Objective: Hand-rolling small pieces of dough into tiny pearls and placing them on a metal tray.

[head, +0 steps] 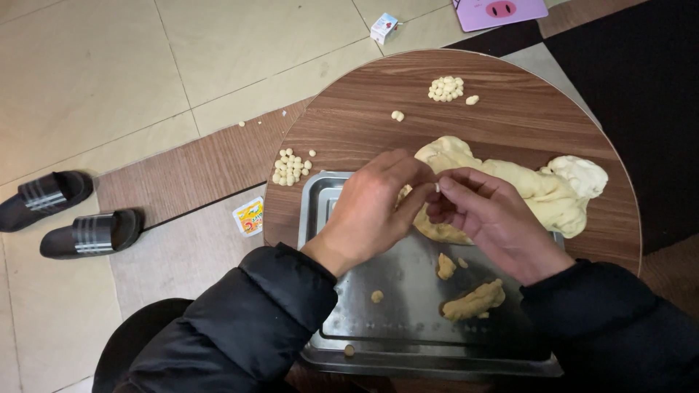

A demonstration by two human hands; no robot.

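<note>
Landmark: round wooden table point(510, 109), brown grain top.

On the table top, toward its far edge: a heap of small pale balls point(445, 88); one stray ball point(472, 100) just beside that heap; another stray ball point(397, 115) nearer the table's middle. At the table's left edge: a second heap of small balls point(290, 167).

Off the table, on the tiled floor point(145, 65): a small white carton point(384, 28) beyond the far edge; a pink pig-faced item point(499, 11) also beyond the far edge, partly cut off by the frame; a yellow-and-red sachet point(249, 217) just beside the left edge; a pair of black slippers point(69, 215) well to the left. Dark mat point(641, 94) to the right of the table.
</note>
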